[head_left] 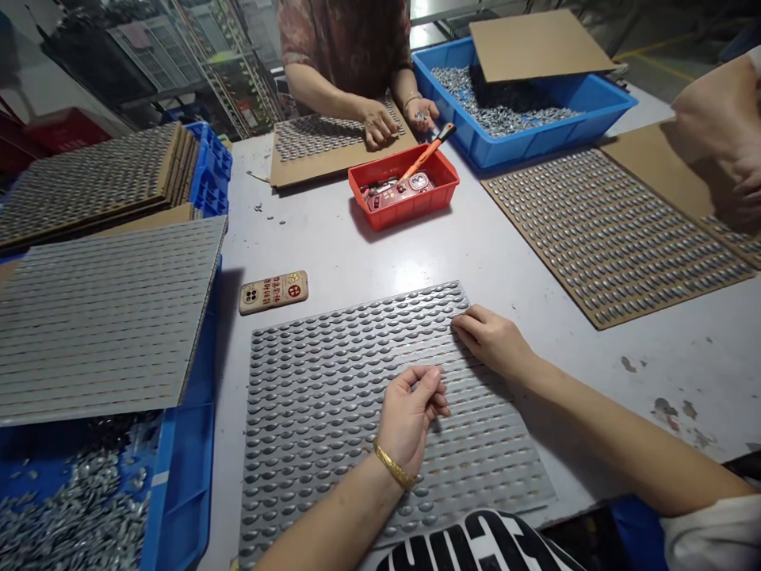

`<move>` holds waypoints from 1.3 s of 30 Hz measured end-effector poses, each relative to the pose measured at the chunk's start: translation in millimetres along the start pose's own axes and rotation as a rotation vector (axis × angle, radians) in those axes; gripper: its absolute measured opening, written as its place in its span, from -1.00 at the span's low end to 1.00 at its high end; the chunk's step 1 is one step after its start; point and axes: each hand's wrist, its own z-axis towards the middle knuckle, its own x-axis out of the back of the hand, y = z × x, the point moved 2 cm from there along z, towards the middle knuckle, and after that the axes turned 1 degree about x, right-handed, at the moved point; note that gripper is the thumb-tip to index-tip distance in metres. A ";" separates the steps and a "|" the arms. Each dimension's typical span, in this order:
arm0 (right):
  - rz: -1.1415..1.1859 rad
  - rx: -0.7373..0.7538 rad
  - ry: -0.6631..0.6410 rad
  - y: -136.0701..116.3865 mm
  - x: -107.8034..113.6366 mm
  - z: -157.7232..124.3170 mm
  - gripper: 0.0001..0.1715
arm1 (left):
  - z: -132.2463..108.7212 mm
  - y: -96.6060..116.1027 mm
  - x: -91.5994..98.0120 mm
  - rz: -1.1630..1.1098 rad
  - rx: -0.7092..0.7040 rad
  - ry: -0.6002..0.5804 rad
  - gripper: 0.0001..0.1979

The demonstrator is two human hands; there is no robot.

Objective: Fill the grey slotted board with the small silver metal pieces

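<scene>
A grey board (309,396) lies on the table before me, with rows of small shiny oval metal pieces over its left part and along its top; bare slotted rows show at the right. My left hand (410,412), with a gold bracelet at the wrist, is curled above the board's middle, palm partly up, fingers bent together; whatever it holds is hidden. At the board's upper right edge my right hand (491,341) pinches its fingertips down on a row, and any piece between them is too small to make out.
A phone (273,292) lies behind the board. Farther back stand a red bin (404,210) and a blue bin (535,143) of metal pieces. Another blue bin (184,484) and stacked boards (89,182) are left. Filled boards (618,238) and two other people's hands are around.
</scene>
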 end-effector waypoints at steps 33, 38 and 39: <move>-0.013 0.204 -0.001 33.0 12.2 -13.8 -0.65 | -0.6 -3.6 -7.0 -0.092 0.101 0.008 -0.79; -0.024 0.166 -0.059 36.5 13.8 -13.3 -0.64 | 0.5 -1.0 -4.1 -0.007 -0.024 0.016 -0.70; -0.005 0.152 -0.055 35.6 14.9 -13.3 -0.64 | 0.4 -0.2 -3.1 -0.014 -0.040 0.023 -0.70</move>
